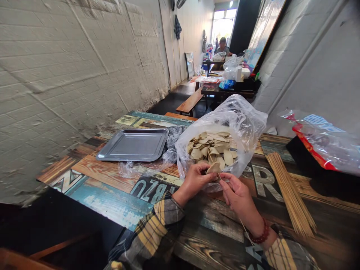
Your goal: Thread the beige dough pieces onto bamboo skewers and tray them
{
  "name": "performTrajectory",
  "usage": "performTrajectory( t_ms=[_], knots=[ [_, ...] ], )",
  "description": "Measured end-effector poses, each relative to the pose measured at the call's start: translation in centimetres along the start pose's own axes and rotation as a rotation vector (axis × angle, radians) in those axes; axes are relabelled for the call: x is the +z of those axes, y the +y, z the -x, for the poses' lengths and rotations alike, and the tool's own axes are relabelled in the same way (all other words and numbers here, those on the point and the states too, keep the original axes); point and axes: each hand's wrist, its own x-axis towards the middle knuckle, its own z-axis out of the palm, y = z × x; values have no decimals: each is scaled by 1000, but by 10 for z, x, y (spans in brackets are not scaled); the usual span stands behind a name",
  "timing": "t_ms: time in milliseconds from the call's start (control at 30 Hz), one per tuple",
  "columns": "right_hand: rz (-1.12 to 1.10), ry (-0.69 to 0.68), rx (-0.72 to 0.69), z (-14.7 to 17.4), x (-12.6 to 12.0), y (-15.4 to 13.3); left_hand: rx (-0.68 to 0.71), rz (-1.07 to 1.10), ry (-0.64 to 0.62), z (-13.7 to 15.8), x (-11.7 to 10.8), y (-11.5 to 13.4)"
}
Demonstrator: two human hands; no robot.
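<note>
My left hand [196,182] pinches a thin, pale beige slice [214,168] at the near edge of an open clear plastic bag [250,123]. Inside the bag lies a heap of similar flat slices [209,144]; I cannot tell what food they are. Closed around a thin wooden skewer [244,225], my right hand [237,195] is just right of the left one. The skewer's upper part meets the held slice, and its lower end runs back under the right wrist. A bundle of skewers [291,195] lies to the right of my right hand.
An empty metal tray [132,144] rests on the patterned table [107,197] at the left, with crumpled plastic [146,168] beside it. At the right stands a black box [312,157] with plastic packaging. Further back are benches, more tables and a seated person [222,47].
</note>
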Motion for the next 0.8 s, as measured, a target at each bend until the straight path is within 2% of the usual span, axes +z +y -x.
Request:
performTrajectory(
  t_ms=[200,333,567,800],
  knots=[
    [50,-31,0,4,0,1,39,-24,78,0,1,0],
    [62,-88,21,6,0,-2,7,29,92,-1,-1,0],
    [63,-217,-23,6,-4,-3,-72,163,133,1,-11,8],
    [109,-178,-27,2,-6,4,-127,227,106,1,-17,10]
  ],
)
